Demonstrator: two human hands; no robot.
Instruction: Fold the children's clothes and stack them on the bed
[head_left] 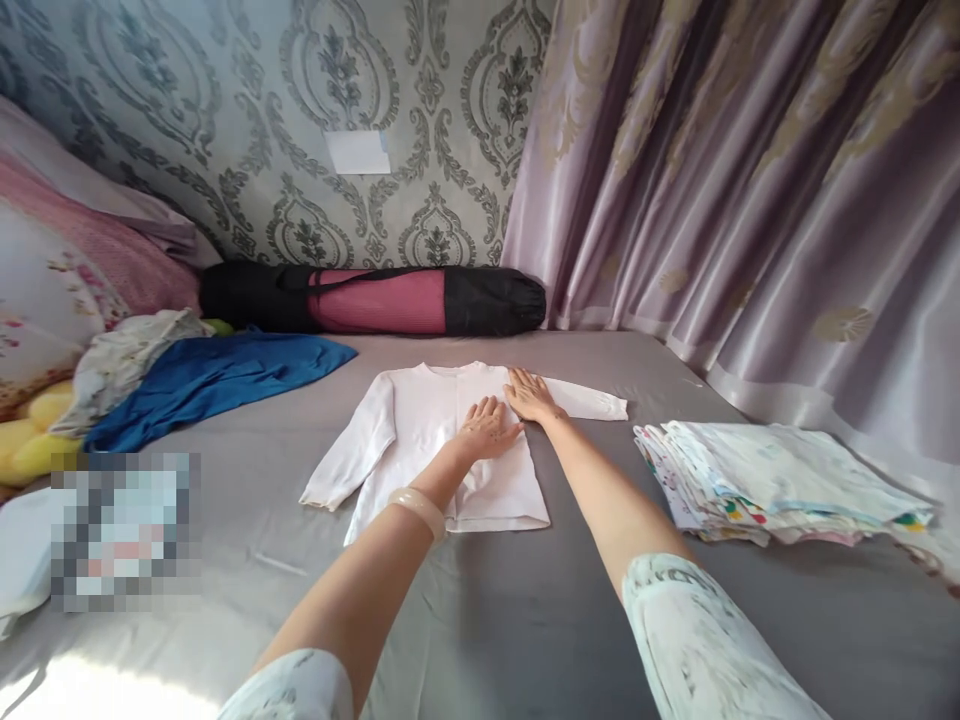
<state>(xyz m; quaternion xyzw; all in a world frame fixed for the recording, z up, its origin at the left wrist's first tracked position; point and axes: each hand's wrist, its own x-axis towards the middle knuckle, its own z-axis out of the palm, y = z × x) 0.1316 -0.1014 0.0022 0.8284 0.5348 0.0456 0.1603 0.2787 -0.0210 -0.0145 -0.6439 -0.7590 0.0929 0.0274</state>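
As both hands (pixel 489 428) (pixel 529 396) touch shirt (pixel 424 400), sheet (pixel 570 600) around its edges

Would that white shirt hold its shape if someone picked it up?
The white shirt would probably flop, since its cloth lies flat with wrinkles. It's likely light, the fabric seeming thin. Pushed by the left hand or right hand resting on it, it might bunch.

A white shirt (pixel 429 415) lies flat (slightly creased) on grey sheet (pixel 570 620).

no words, labels, brands, numbers or signs could be read on anything that was in view.
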